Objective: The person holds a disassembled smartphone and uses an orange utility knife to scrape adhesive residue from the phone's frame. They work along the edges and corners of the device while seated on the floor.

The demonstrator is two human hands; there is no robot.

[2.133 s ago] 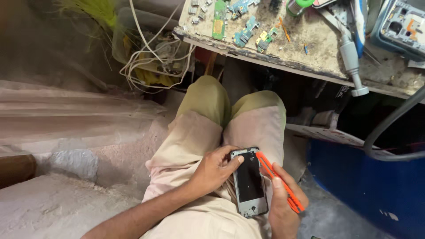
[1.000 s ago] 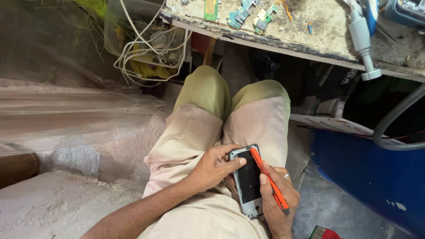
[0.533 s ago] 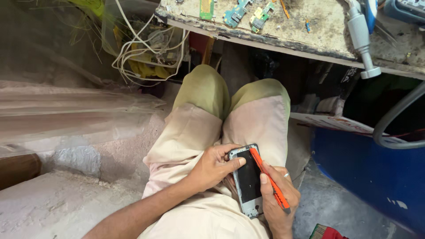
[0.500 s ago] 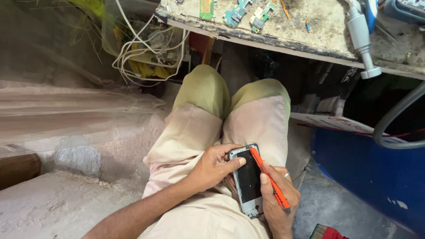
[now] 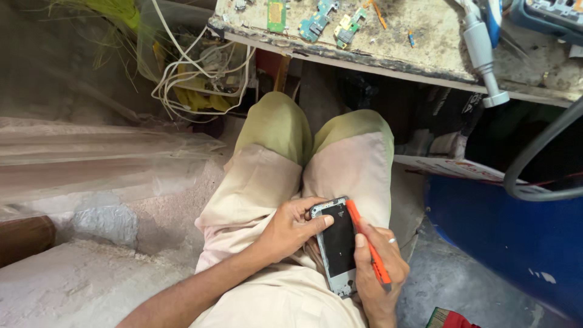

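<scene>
A smartphone [image 5: 337, 246] with a dark screen and grey frame rests on my lap, over pale trousers. My left hand [image 5: 290, 227] grips its upper left corner, fingers curled on the top edge. My right hand [image 5: 378, 271] holds a thin orange tool [image 5: 368, 251] like a pen along the phone's right edge, its tip near the top right corner. That hand also steadies the phone's lower right side.
A worn workbench [image 5: 425, 36] runs above my knees, carrying small green and blue circuit boards [image 5: 316, 21] and a white handheld tool [image 5: 483, 51]. Tangled white cables [image 5: 194, 73] hang at the left. A blue container [image 5: 516, 237] stands at the right, a rough ledge [image 5: 91, 243] at the left.
My right hand has slid the orange tool up along the phone's right edge toward its top corner. The view has shifted slightly downward. My left hand keeps its grip.
</scene>
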